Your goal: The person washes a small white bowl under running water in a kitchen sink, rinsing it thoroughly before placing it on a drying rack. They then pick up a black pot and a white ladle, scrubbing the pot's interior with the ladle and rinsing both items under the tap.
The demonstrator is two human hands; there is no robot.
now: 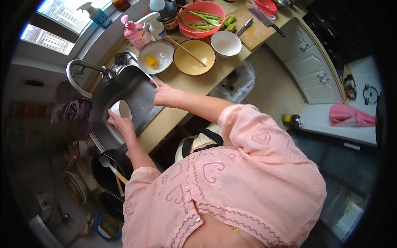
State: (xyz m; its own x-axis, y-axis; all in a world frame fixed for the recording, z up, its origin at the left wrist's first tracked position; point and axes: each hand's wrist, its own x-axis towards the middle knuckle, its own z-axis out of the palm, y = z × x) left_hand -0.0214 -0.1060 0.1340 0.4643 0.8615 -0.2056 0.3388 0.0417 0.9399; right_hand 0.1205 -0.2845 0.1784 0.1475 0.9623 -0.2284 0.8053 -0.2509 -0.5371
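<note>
My left hand [120, 123] grips a white bowl [124, 109], held tilted over the metal sink [140, 91]. My right hand [165, 93] is at the sink's right edge, its fingers curled and slightly blurred. A thin pale strip shows at its fingertips; whether it is held or part of the sink rim is unclear. Just beyond this hand is a white plate [163, 53] with a yellow piece [152, 62] on it. Beside the plate stands a yellow bowl [188, 66] with chopsticks [187, 51] laid across it. An upright white bowl [226, 44] is farther right.
A curved faucet [71, 78] rises at the sink's left. Pump and spray bottles [136, 35] line the back. A pink colander [186, 31] holds green stalks, beside green peppers [230, 23] and a knife on a cutting board [257, 35]. Black pans [101, 175] lie left of me.
</note>
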